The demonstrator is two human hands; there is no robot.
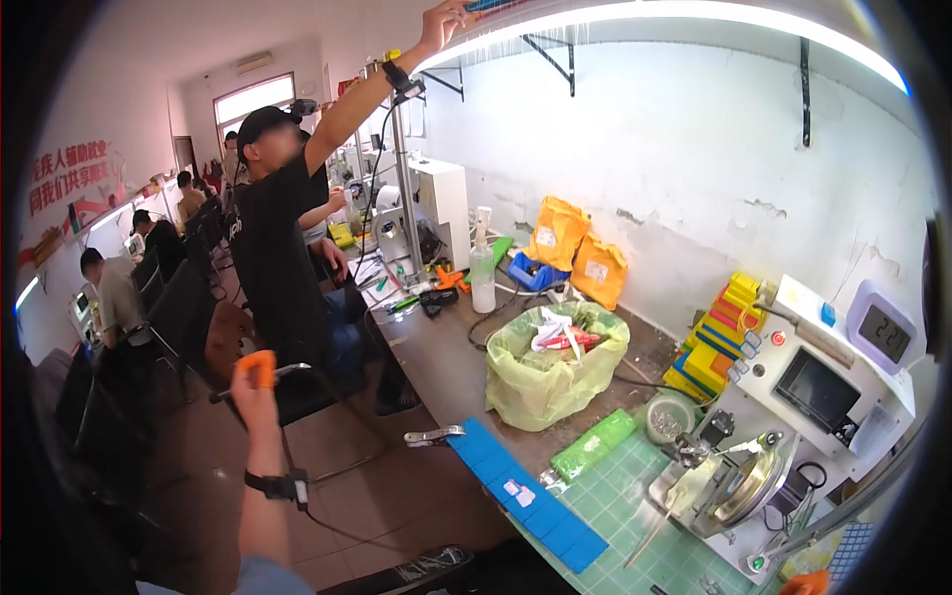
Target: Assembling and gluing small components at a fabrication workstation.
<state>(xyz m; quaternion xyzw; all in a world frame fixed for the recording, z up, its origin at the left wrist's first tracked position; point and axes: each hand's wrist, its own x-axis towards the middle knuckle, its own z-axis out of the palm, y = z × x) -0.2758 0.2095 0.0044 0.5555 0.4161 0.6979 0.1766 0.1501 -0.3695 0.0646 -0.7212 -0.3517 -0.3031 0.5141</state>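
My left hand is raised at the left, its forearm coming up from the lower edge with a black strap and small device on the wrist. Its fingers look curled, and bright orange shows at the fingertips, perhaps finger covers. A metal chair armrest shows on both sides of this hand; whether they touch I cannot tell. At the lower right edge only a bit of orange, likely my right hand's covered fingers, comes into view, beside the bench machine with its round metal disc.
On the bench lie a blue strip, a metal clamp, a green packet and a green cutting mat. A lined waste bin stands behind, near a spray bottle. A co-worker reaches up beside a black chair.
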